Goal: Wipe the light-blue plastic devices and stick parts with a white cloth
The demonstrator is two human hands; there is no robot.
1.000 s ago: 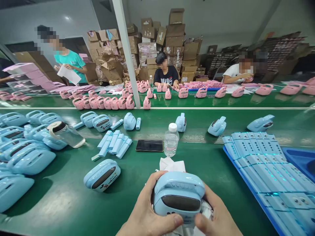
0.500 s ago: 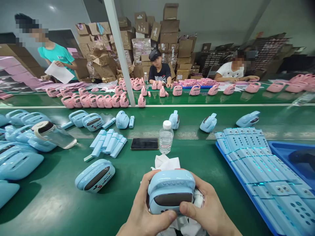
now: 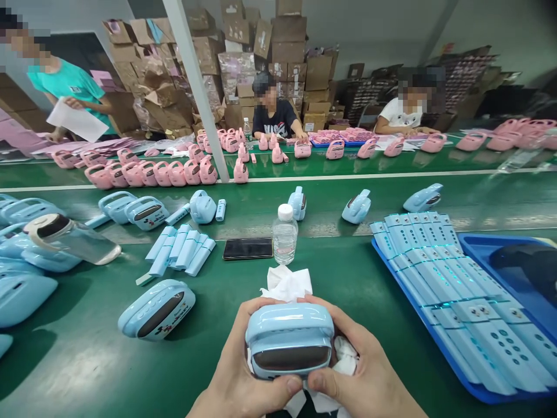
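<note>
Between both hands is a glossy light-blue portable speaker (image 3: 290, 339) with a carry handle on top and a dark front panel. My left hand (image 3: 250, 363) wraps its left side, with the thumb along the lower front edge. On the other side my right hand (image 3: 354, 360) grips it, thumb also low on the front. White cloth or tissue (image 3: 347, 355) shows beside and below the speaker near my right palm. More crumpled white tissue (image 3: 287, 283) lies just beyond it. A second blue speaker (image 3: 157, 310), with a cartoon print, rests on the green table to the left.
A blue tray (image 3: 478, 392) on the right holds rows of light-blue sticks with buttons. Ahead are a water bottle (image 3: 285, 235), a phone (image 3: 248, 248) and a pile of blue sticks (image 3: 180, 249). Blue speakers crowd the left. Co-workers sit and stand beyond pink speakers (image 3: 176, 173).
The held speaker has turned slightly, its front now facing me more squarely. My right thumb has slid down to its lower edge. The view has shifted a little.
</note>
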